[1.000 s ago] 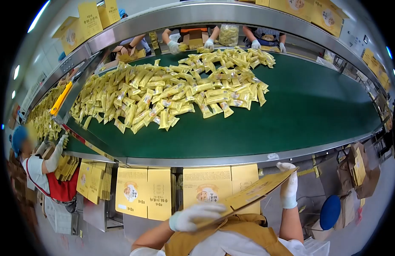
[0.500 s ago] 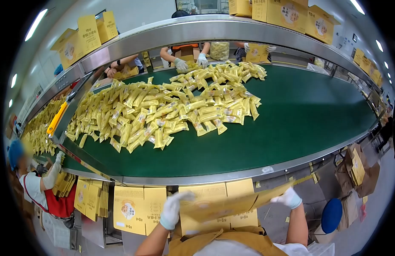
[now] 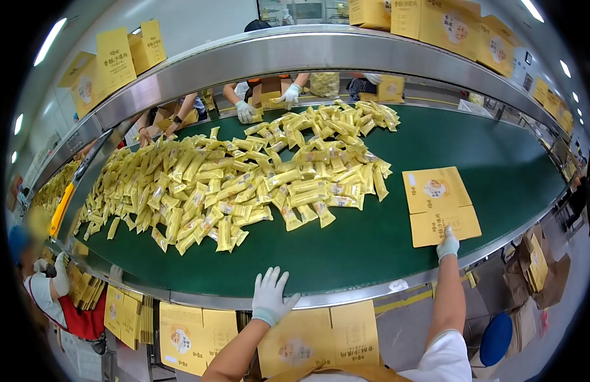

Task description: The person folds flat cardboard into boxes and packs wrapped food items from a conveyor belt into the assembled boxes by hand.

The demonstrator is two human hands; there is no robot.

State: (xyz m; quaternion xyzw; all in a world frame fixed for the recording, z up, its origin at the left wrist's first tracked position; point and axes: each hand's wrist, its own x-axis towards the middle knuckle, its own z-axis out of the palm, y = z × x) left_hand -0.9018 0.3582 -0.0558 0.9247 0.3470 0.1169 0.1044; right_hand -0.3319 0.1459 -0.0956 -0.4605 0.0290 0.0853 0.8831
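Flat yellow carton (image 3: 428, 216) on right half of green belt (image 3: 352, 254), not yet opened out or filled. Loose packets (image 3: 237, 184) heaped leftward. Left hand (image 3: 271, 299) spread, empty, at belt's near edge. Right hand (image 3: 447, 246) touches carton's near edge; pinch unclear.

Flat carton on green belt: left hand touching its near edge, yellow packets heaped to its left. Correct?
Wrong hand: head view shows the right hand touching the flat carton at its near edge; yellow packets heaped to its left, yes.
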